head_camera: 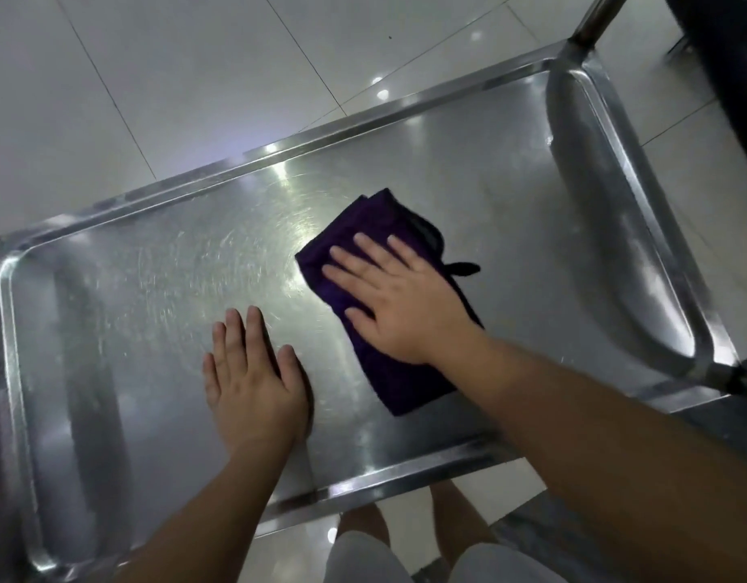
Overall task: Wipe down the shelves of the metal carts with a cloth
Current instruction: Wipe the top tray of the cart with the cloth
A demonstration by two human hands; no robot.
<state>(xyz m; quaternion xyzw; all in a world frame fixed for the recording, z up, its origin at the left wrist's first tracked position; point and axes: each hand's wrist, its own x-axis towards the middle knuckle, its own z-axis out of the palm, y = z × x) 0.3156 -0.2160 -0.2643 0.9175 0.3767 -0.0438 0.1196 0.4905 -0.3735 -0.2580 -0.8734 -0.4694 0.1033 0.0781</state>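
A pale tiled floor (pixel 195 77) fills the far and left parts of the view, with light spots reflected on it. Over it stands a metal cart whose top shelf (pixel 153 288), a scratched steel tray with a raised rim, runs from near left to far right; an upright post (pixel 594 23) rises at its far right corner. A folded dark purple cloth (pixel 363 229) lies flat on the shelf, right of centre, with a small black loop (pixel 462 269) showing at its right edge. The right hand (pixel 399 302) presses palm-down on the cloth, fingers straight and slightly spread, the fingertips ending short of the cloth's far left edge; cloth shows beyond the fingers and also below the wrist on the near side. The left hand (pixel 254 380) rests flat on bare steel, near and left of the cloth, not touching it, fingers straight and close together, holding nothing. The person's legs (pixel 363 528) show below the near rim.
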